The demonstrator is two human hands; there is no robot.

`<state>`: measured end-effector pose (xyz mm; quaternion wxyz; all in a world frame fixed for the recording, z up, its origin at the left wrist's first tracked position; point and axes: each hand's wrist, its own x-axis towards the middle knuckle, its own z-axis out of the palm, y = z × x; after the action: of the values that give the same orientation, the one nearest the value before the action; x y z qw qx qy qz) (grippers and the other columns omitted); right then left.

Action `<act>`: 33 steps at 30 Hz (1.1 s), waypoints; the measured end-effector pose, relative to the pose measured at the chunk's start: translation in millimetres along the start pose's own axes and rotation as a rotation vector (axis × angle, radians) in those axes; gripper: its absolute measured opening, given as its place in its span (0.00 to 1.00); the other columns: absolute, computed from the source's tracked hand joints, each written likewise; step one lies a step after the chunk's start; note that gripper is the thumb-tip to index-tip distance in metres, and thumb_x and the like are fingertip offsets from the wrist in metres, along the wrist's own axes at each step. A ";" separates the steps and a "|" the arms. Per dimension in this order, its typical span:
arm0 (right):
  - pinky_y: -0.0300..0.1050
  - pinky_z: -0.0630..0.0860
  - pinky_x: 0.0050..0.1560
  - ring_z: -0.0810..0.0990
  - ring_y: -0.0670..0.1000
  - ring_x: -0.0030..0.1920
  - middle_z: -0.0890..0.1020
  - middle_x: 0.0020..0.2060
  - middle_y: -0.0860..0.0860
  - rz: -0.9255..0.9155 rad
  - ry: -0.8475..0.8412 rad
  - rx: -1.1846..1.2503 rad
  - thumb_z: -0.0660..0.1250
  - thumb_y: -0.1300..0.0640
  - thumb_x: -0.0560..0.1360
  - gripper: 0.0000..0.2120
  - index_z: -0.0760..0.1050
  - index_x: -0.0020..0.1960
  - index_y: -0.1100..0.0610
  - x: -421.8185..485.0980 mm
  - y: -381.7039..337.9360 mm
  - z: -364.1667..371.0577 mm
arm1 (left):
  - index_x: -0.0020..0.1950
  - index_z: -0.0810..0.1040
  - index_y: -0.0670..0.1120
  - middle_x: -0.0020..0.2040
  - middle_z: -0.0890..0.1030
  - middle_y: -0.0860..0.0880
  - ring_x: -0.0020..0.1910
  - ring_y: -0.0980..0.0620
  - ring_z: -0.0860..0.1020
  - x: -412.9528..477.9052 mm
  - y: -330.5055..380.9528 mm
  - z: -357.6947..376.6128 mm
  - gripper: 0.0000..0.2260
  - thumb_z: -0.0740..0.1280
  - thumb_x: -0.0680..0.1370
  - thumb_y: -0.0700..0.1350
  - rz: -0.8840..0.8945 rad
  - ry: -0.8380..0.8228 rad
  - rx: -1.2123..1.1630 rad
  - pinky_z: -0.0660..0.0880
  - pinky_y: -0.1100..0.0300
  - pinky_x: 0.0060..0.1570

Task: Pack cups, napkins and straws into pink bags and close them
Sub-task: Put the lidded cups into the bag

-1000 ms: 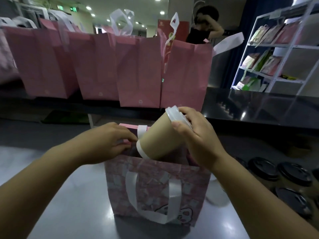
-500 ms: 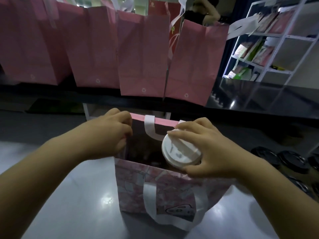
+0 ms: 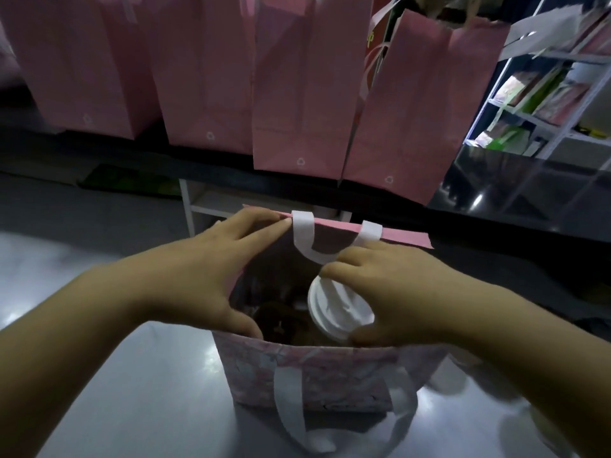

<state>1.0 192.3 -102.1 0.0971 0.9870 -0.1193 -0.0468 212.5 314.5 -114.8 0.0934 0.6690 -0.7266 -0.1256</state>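
An open pink patterned bag with white handles stands on the grey table in front of me. My left hand spreads the bag's left side, fingers on the far rim and thumb on the near rim. My right hand grips a paper cup by its white lid and has it upright inside the bag, at the right. The cup's body is hidden below the lid. Dark contents lie at the bag's bottom, too dim to tell.
A row of plain pink paper bags stands on a dark counter behind. A white shelf rack with packets is at the right. The glossy grey table stretches to the left of the bag.
The cup went from tilted above the bag to upright and lower inside it. My left hand shifted from pinching the rim to spreading the opening wider.
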 end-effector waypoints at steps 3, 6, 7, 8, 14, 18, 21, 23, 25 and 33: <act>0.45 0.74 0.51 0.72 0.51 0.57 0.70 0.64 0.47 -0.041 0.002 0.039 0.70 0.38 0.66 0.37 0.59 0.70 0.46 19.9 -1.7 5.0 | 0.69 0.32 0.66 0.68 0.32 0.70 0.72 0.60 0.42 -0.2 0.6 -0.1 0.57 0.71 0.57 0.69 -0.017 -0.043 0.055 0.57 0.52 0.71; 0.46 0.75 0.50 0.72 0.52 0.56 0.70 0.64 0.48 -0.109 0.006 0.030 0.71 0.39 0.66 0.39 0.59 0.71 0.48 37.2 -5.5 11.8 | 0.67 0.28 0.66 0.66 0.27 0.70 0.61 0.74 0.28 -0.1 1.5 0.8 0.57 0.68 0.55 0.72 -0.024 -0.066 0.092 0.45 0.52 0.71; 0.46 0.75 0.49 0.72 0.52 0.56 0.70 0.64 0.49 -0.124 0.005 0.012 0.71 0.39 0.66 0.39 0.59 0.71 0.49 42.6 -6.4 14.5 | 0.66 0.27 0.66 0.66 0.27 0.70 0.57 0.76 0.25 0.2 2.0 0.7 0.57 0.68 0.55 0.72 -0.023 -0.069 0.098 0.44 0.53 0.69; 0.46 0.74 0.47 0.73 0.53 0.56 0.70 0.64 0.50 -0.133 -0.003 -0.009 0.70 0.39 0.66 0.39 0.59 0.71 0.49 47.9 -6.9 17.2 | 0.66 0.27 0.66 0.65 0.26 0.70 0.55 0.76 0.24 0.3 2.3 0.8 0.57 0.68 0.55 0.72 -0.025 -0.072 0.103 0.43 0.53 0.68; 0.45 0.68 0.42 0.74 0.55 0.57 0.70 0.65 0.52 -0.160 -0.043 -0.068 0.68 0.37 0.68 0.39 0.58 0.73 0.50 67.7 -6.6 36.7 | 0.67 0.27 0.65 0.66 0.26 0.70 0.61 0.71 0.24 3.1 1.2 3.7 0.56 0.67 0.56 0.72 -0.048 -0.054 0.109 0.43 0.48 0.72; 0.47 0.72 0.48 0.74 0.56 0.58 0.70 0.66 0.53 -0.205 -0.060 -0.036 0.69 0.38 0.67 0.39 0.60 0.72 0.50 75.1 -8.6 40.8 | 0.66 0.26 0.65 0.67 0.28 0.69 0.62 0.71 0.26 3.7 -0.4 5.5 0.56 0.65 0.55 0.74 -0.055 -0.033 0.104 0.48 0.46 0.72; 0.48 0.74 0.49 0.73 0.55 0.58 0.69 0.67 0.52 -0.251 -0.098 -0.003 0.70 0.42 0.68 0.36 0.61 0.72 0.50 78.0 -8.3 43.6 | 0.67 0.27 0.64 0.67 0.28 0.70 0.59 0.74 0.25 3.2 -2.8 5.1 0.57 0.65 0.55 0.75 -0.071 -0.016 0.110 0.47 0.48 0.72; 0.49 0.74 0.51 0.72 0.56 0.58 0.67 0.69 0.52 -0.259 -0.149 -0.021 0.70 0.45 0.70 0.35 0.59 0.73 0.49 79.3 -9.5 48.8 | 0.66 0.26 0.65 0.66 0.27 0.70 0.58 0.75 0.25 3.1 -3.1 5.5 0.56 0.65 0.55 0.74 -0.073 -0.019 0.111 0.47 0.48 0.72; 0.51 0.74 0.53 0.71 0.56 0.59 0.66 0.69 0.51 -0.266 -0.181 -0.019 0.70 0.48 0.71 0.34 0.59 0.73 0.48 80.9 -8.7 51.5 | 0.65 0.26 0.66 0.67 0.28 0.70 0.58 0.75 0.26 3.6 -3.4 5.7 0.56 0.66 0.54 0.74 -0.073 -0.014 0.104 0.48 0.48 0.72; 0.54 0.74 0.54 0.72 0.56 0.60 0.68 0.68 0.50 -0.421 -0.248 -0.008 0.70 0.56 0.71 0.31 0.62 0.71 0.48 72.9 5.6 54.4 | 0.66 0.26 0.65 0.68 0.30 0.69 0.63 0.70 0.38 6.1 -4.5 4.7 0.57 0.65 0.54 0.75 -0.096 0.002 0.082 0.50 0.48 0.72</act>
<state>64.0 159.3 -159.1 0.0738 0.9764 0.0782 -0.1872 214.8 308.3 -120.9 0.0605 0.7064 -0.6982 -0.0993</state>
